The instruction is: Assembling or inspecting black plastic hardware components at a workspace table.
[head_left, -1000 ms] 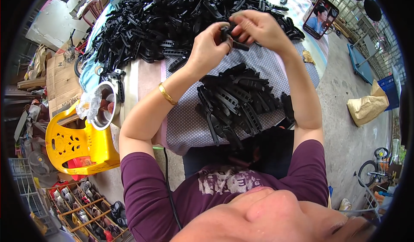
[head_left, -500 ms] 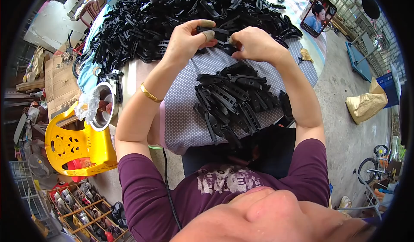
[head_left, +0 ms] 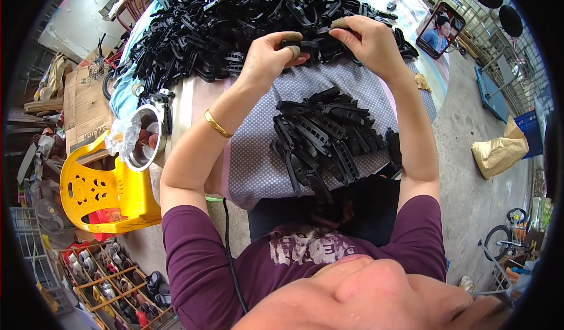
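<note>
The cloth-covered table (head_left: 252,148) takes up the upper middle. Across its far side spreads the heap (head_left: 235,24) of black plastic parts, lying beyond both hands and just behind their fingers. The person's purple shirt (head_left: 252,253) bears worn pale lettering on the chest. To the left, the brown carton (head_left: 85,106) carries dark printing, upside down in this view. The yellow chair (head_left: 132,195) stands below the carton.

A smaller pile (head_left: 323,133) of black parts lies on the dotted cloth, nearer the body than the hands and between the forearms; it has stayed in place since half a second ago. The left hand (head_left: 267,57) has shifted slightly to the right since then, while the right hand (head_left: 376,45) has moved up and outward, widening the gap between them. The left thumb and forefinger, in tan finger covers, pinch a black part. The right thumb and forefinger are close together, but whether they grip anything cannot be told.

The metal bowl (head_left: 140,161), holding reddish round things, is left of the table. The phone (head_left: 440,30) at the far right shows a person on its screen. The pinched part (head_left: 309,49) sits between the two hands, against the dark heap, its outline blurred.
</note>
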### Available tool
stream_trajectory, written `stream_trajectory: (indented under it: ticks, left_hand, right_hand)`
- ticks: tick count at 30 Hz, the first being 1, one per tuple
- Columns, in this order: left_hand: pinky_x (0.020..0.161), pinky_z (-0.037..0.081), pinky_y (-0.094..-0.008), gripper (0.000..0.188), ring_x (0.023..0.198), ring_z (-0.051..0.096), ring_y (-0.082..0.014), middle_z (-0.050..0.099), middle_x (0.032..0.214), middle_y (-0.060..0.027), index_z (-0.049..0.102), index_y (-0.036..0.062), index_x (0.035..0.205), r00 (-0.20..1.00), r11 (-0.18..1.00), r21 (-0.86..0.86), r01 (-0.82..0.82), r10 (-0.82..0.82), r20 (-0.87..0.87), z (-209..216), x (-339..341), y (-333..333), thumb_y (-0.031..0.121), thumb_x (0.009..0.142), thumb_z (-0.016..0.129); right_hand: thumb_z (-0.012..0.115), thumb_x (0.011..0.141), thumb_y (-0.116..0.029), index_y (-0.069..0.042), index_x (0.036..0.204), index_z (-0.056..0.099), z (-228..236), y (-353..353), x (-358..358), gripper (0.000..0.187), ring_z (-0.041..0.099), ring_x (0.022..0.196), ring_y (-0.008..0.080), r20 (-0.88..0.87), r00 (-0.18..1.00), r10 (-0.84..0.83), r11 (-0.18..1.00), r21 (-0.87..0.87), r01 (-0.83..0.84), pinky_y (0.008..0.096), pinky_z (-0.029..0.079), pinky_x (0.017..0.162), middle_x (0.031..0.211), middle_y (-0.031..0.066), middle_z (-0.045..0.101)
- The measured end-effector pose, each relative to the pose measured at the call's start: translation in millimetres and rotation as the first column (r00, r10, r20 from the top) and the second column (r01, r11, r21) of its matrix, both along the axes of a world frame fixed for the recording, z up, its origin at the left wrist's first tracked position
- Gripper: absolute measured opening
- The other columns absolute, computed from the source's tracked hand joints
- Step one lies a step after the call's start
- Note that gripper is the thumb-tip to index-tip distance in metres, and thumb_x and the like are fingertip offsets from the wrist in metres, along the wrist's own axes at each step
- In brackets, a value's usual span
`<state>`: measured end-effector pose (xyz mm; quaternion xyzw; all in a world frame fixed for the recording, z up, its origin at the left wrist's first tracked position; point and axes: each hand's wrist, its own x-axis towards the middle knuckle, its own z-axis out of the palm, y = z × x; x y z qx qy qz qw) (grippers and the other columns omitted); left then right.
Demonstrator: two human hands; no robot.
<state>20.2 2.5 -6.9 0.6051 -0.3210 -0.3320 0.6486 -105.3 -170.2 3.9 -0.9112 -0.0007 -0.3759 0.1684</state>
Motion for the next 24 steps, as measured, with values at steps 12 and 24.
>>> stream_trajectory:
  ticks: [12, 24]
  left_hand:
    - [0.091, 0.049, -0.0355, 0.03, 0.096, 0.062, -0.0273, 0.059, 0.102, -0.0151, 0.052, -0.0083, 0.111, 0.985, 0.994, -0.084, 0.075, -0.087, -0.151, 10.2, -16.4, 2.0, -0.007, 0.081, 0.048]
    - [0.094, 0.047, -0.0358, 0.031, 0.096, 0.062, -0.0248, 0.059, 0.104, -0.0167, 0.052, -0.0079, 0.115, 0.965, 0.969, -0.227, 0.096, -0.146, -0.218, 7.0, -11.5, 1.3, -0.002, 0.084, 0.051]
  right_hand:
    - [0.06, 0.086, -0.015, -0.003, 0.097, 0.062, 4.9, 15.4, 5.9, 0.017, 0.061, 0.071, 0.0163, 0.333, 0.943, 0.002, 0.998, 0.056, -0.022, 0.0248, 0.048, 0.061, 0.087, 0.01, 0.065]
    - [0.069, 0.074, -0.017, 0.0, 0.09, 0.064, 0.5, 16.2, 8.7, 0.024, 0.057, 0.08, 0.0234, 0.119, 0.972, 0.205, 0.968, -0.169, -0.183, 0.0307, 0.048, 0.068, 0.084, 0.0081, 0.061]
